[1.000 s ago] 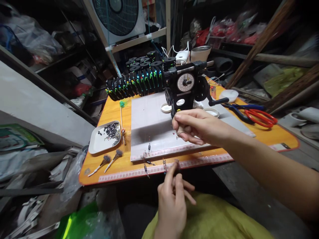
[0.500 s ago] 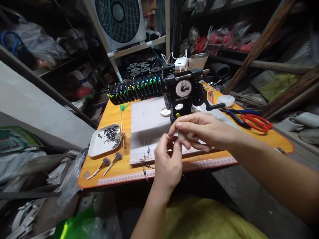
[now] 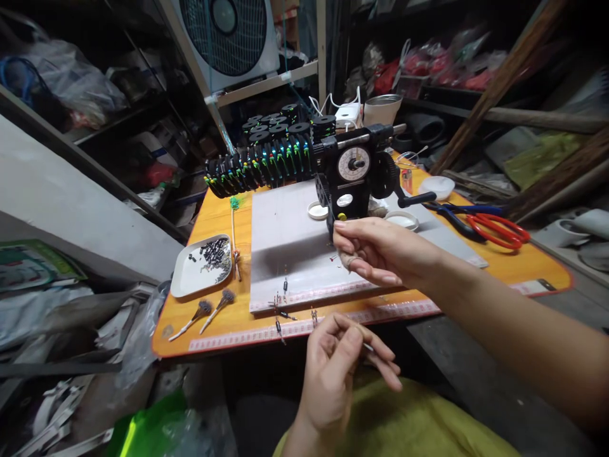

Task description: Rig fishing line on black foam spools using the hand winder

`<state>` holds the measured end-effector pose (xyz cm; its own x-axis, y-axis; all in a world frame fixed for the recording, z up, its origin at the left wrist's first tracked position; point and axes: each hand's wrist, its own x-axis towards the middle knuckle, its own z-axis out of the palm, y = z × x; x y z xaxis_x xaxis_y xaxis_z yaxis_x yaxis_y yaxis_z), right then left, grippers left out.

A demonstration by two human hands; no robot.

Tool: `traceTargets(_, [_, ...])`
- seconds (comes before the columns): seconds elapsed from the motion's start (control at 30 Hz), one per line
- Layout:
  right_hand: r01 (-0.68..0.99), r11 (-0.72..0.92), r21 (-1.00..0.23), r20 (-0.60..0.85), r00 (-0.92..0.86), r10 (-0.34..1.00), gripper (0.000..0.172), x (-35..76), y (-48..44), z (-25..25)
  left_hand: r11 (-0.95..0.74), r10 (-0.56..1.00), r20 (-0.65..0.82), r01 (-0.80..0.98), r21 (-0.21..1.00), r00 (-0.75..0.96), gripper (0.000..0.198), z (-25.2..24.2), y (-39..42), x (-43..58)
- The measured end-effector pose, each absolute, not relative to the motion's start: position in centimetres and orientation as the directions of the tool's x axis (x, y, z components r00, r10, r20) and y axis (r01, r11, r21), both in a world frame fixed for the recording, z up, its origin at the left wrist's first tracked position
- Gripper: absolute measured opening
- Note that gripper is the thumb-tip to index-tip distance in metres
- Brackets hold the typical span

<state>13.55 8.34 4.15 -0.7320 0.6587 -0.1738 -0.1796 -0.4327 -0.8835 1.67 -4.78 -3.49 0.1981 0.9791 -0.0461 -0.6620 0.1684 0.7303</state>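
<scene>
My right hand (image 3: 375,251) hovers over the grey mat (image 3: 290,247) just in front of the black hand-crank winding machine (image 3: 354,174), its fingers pinched on something small I cannot make out. My left hand (image 3: 340,365) is lower, below the front edge of the orange table (image 3: 214,320), with thumb and fingers pinching a thin pale sliver. Several small dark pieces with wires (image 3: 283,304) lie on the mat's front edge between the hands.
A white tray (image 3: 202,266) of small dark parts sits at the left, with two tufted sticks (image 3: 209,311) in front of it. Red and blue scissors (image 3: 480,222) lie at the right. White lids (image 3: 402,219) lie near the machine. A fan (image 3: 228,32) and cluttered shelves stand behind.
My left hand rose to meet the right hand at the mat, then dropped back below the table edge with a thin sliver pinched. The right hand stayed near the machine.
</scene>
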Motion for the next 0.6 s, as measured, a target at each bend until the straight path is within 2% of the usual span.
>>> traceTargets(0.3, [-0.180, -0.427, -0.886, -0.162, -0.743, 0.650, 0.033, 13.7, 8.3, 3.9, 0.260, 0.960, -0.068, -0.783, 0.565, 0.270, 0.023, -4.8, -5.9, 2.7])
traceTargets(0.5, [-0.183, -0.436, -0.881, -0.170, -0.739, 0.653, 0.032, 13.7, 8.3, 3.8, 0.279, 0.957, -0.083, -0.809, 0.517, 0.277, 0.023, -4.9, -6.0, 2.8])
traceTargets(0.6, [-0.174, -0.362, -0.916, -0.130, -0.725, 0.676, 0.031, 13.8, 8.1, 3.7, 0.269, 0.961, -0.076, -0.822, 0.501, 0.267, 0.024, -5.2, -6.2, 2.9])
